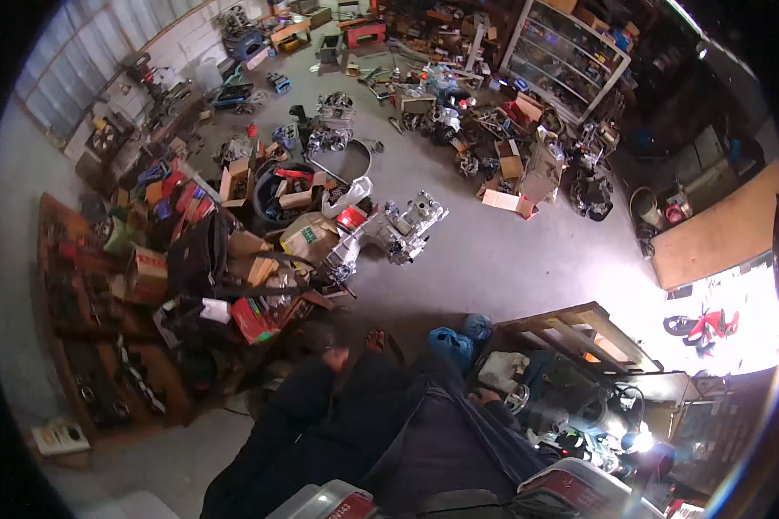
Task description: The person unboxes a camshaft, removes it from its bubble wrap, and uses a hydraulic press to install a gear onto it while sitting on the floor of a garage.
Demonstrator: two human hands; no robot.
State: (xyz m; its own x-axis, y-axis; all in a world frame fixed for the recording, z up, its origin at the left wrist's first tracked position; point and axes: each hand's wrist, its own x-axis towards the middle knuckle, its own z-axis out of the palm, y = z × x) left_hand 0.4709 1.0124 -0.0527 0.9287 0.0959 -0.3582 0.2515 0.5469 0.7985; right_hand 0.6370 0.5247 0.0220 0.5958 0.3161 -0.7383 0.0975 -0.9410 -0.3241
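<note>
My left hand (335, 356) hangs at the end of a dark sleeve, low in front of me. It is nearest to the cluttered bench (186, 394) on my left; its fingers are too dark and small to make out. On the other side, my right hand (485, 395) shows only in part beyond my dark clothing. A round, spoked metal part (517, 399) lies close to it, and whether they touch I cannot tell. Blue plastic bags (452, 344) rest just ahead of that hand. Between my hands a foot in a sandal (376, 340) is visible.
A silvery engine block (411, 227) stands on the grey floor (459, 268) ahead. Cardboard boxes (312, 235) and a black bag (197, 251) crowd the left. A wooden pallet-like frame (580, 337) juts out at right, near a bright doorway with a red motorcycle (711, 327).
</note>
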